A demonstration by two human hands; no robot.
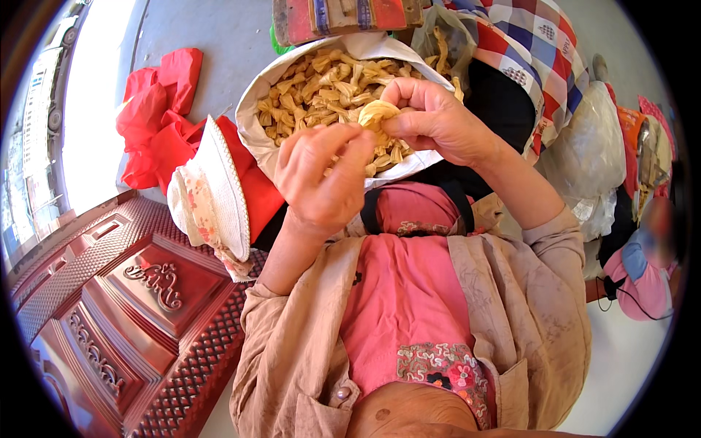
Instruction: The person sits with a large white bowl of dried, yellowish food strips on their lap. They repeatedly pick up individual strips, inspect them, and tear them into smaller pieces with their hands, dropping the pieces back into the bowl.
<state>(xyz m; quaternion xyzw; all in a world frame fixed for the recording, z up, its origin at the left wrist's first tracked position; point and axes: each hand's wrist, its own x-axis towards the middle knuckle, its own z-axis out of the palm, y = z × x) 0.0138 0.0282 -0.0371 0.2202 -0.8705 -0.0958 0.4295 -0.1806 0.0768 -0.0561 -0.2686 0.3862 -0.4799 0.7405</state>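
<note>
Between the thumb and fingers of my right hand (438, 120) is a looped yellow strip (378, 114), which looks like bean curd skin. My left hand (326, 175) is at the strip's left side, slightly blurred, with its fingers bent. Whether its fingertips grip the strip is hidden. Beneath both hands, a white sack (254, 117) with its mouth spread wide holds a heap of knotted yellow pieces (312, 87) of the same kind. My left hand covers part of the heap and the sack's near rim.
A wooden stool (350, 19) stands beyond the sack. Left are red fabric bags (159, 109), a white brimmed hat (219, 191) and a dark red embossed door panel (164, 284). Checked cloth (547, 49) and a plastic bag (586, 142) lie right. Another person (638, 279) is at far right.
</note>
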